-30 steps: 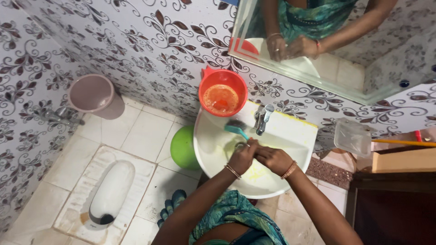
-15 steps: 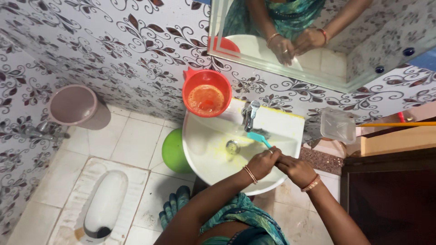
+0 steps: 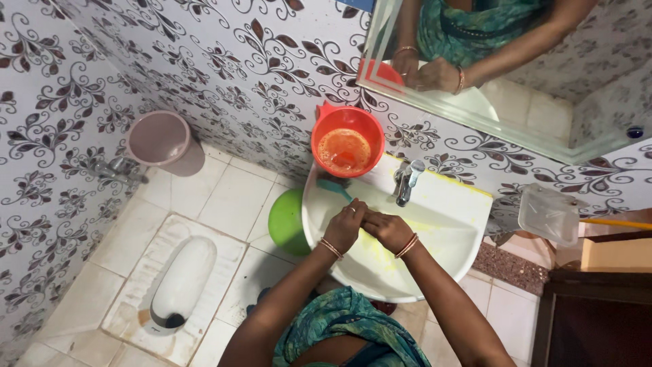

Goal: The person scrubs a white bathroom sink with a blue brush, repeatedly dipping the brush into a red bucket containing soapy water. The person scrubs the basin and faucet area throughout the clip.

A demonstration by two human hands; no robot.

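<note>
The teal brush [image 3: 334, 188] has swung left; I am keeping both hands, left hand [image 3: 346, 228] and right hand [image 3: 387, 230], clasped on its handle, bristles pressing the white basin [image 3: 441, 231] wall.

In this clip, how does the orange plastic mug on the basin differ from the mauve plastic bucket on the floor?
The orange plastic mug is bright orange; the mauve plastic bucket is a dull pinkish mauve. The mug sits up on the rim of the white washbasin, close to the left hand; the bucket stands on the tiled floor under a wall tap. The mug holds orange liquid; the bucket's contents cannot be made out. Both are round, upright and open-topped.
</note>
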